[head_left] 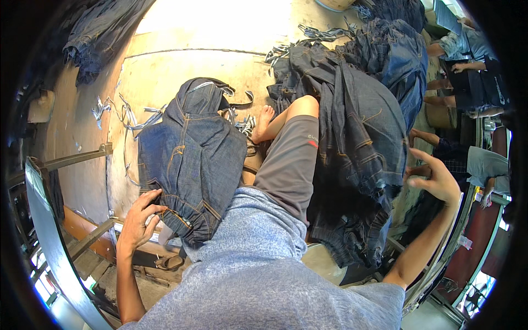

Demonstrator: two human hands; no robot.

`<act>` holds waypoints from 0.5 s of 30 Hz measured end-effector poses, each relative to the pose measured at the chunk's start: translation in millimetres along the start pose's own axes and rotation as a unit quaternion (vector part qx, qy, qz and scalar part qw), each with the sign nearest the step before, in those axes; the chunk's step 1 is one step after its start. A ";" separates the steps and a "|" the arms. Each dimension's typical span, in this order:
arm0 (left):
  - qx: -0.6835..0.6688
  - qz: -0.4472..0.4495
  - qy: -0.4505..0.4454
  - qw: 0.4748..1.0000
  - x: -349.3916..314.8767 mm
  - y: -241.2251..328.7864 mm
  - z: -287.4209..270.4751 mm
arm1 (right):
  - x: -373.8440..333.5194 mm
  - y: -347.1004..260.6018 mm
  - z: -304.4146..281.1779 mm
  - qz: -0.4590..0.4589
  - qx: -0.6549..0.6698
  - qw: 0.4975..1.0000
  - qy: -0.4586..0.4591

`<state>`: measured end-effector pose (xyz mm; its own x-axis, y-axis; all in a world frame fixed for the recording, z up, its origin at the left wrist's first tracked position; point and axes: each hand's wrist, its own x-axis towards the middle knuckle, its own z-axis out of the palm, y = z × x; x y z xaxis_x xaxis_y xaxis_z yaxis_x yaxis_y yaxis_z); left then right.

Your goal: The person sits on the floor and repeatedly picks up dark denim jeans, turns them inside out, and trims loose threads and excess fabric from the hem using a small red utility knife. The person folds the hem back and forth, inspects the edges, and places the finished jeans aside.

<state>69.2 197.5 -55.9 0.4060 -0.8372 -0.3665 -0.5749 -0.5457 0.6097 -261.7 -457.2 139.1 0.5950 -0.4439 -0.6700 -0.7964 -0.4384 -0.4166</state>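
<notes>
Dark blue denim trousers (190,159) with orange stitching lie bunched across my lap and the wooden surface, left of centre. At their near left edge, my left hand (138,223) has curled fingers on the gathered hem, closed on the cloth; the thumb's grip is partly hidden. Loose orange thread (179,216) shows beside those fingers. On the right, a heap of denim trousers (357,126) drapes over my other leg, with gathered ends hanging low. My right hand (437,179) is raised just right of this heap, its fingers apart and nothing in them.
Pale fabric strips (129,118) are scattered on the wooden surface (165,71). More denim (96,41) is piled at the far left. A metal-edged frame (47,220) stands at the left. Other people (473,82) sit along the right side.
</notes>
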 end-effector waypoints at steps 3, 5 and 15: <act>0.016 0.052 0.077 0.996 11.4 13.8 -2.3 | 44.3 -34.0 48.4 -0.205 -0.118 0.968 0.078; -0.010 0.035 0.122 0.992 21.8 35.3 -5.0 | 70.2 -62.8 82.9 -0.270 -0.093 0.955 0.084; 0.228 0.197 0.097 0.948 69.5 140.1 -5.2 | 123.6 -189.9 291.9 -0.504 0.031 0.860 -0.076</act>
<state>20.6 63.1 7.7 0.1926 -0.9812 -0.0098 -0.9391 -0.1872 0.2881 -68.7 -200.7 -43.9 0.9689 0.2466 -0.0207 0.1081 -0.4968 -0.8611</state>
